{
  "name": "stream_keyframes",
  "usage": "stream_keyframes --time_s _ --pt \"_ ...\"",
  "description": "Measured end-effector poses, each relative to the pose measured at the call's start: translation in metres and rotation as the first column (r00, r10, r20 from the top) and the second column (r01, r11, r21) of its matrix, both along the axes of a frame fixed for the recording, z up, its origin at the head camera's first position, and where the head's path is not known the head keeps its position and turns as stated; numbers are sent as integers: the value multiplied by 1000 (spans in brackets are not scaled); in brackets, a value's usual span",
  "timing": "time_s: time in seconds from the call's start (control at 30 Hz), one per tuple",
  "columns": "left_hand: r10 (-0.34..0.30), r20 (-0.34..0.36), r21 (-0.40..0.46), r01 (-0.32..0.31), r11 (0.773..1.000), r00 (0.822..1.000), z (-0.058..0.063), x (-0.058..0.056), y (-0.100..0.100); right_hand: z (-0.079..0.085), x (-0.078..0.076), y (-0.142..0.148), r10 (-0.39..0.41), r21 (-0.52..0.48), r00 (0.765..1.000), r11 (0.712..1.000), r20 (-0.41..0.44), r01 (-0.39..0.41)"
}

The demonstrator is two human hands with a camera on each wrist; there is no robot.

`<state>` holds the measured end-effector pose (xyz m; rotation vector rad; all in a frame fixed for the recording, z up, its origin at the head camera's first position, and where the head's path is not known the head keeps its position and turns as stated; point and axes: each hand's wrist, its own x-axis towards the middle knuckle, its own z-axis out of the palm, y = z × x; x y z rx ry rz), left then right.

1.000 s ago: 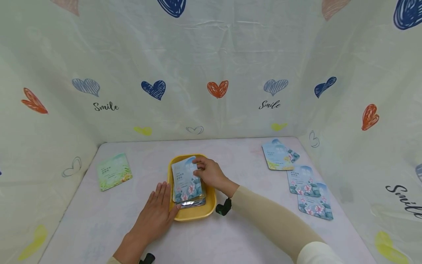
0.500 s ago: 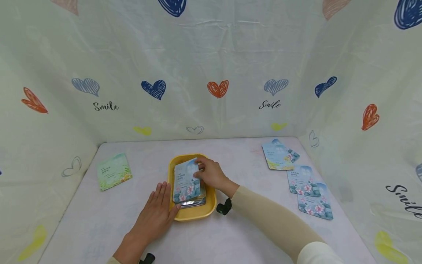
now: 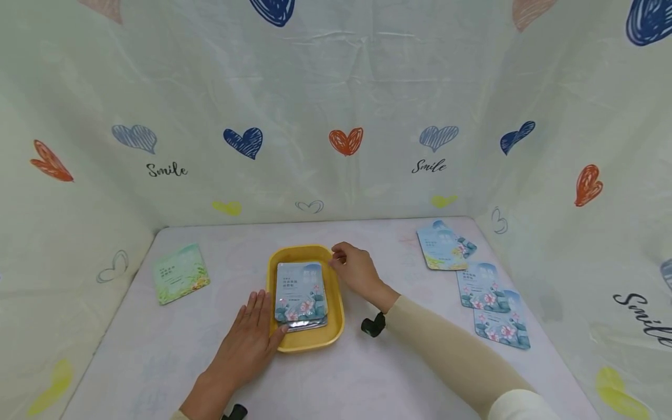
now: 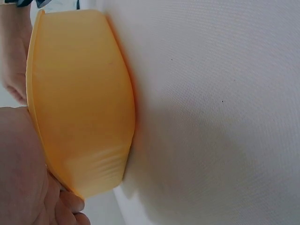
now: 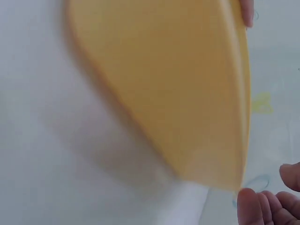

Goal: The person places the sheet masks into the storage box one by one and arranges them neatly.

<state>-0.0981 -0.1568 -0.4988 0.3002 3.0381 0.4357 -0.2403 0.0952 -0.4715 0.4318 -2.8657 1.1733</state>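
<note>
A pale-blue flat sachet (image 3: 301, 290) with pink flowers lies face up in a yellow tray (image 3: 310, 344), over at least one other sachet whose silvery edge (image 3: 306, 325) shows below it. My left hand (image 3: 245, 338) rests along the tray's left rim, fingers straight and thumb near the front rim. The left wrist view shows that hand (image 4: 23, 168) against the tray's side (image 4: 79, 93). Just off the tray's right upper rim is my right hand (image 3: 359, 271), fingers loosely bent and holding nothing. In the right wrist view its thumb (image 5: 291, 176) stands apart from the fingertips.
On the table's left lies a green sachet (image 3: 182, 274). Several blue flowered sachets overlap at the right, among them one at the back (image 3: 442, 248) and one at the front (image 3: 502, 321). Heart-printed cloth walls (image 3: 294, 87) enclose the back and sides.
My right hand has let go of the blue sachet and drawn back to the right. The sachet now lies flat and straighter on the pile. The left hand stays put.
</note>
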Motion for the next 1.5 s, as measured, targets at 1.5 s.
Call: stream_keyframes --time_s 1.5 --pt "19 -28 -80 -21 997 999 -3 0 3 -54 -32 175 -206 593 961 803 184 59"
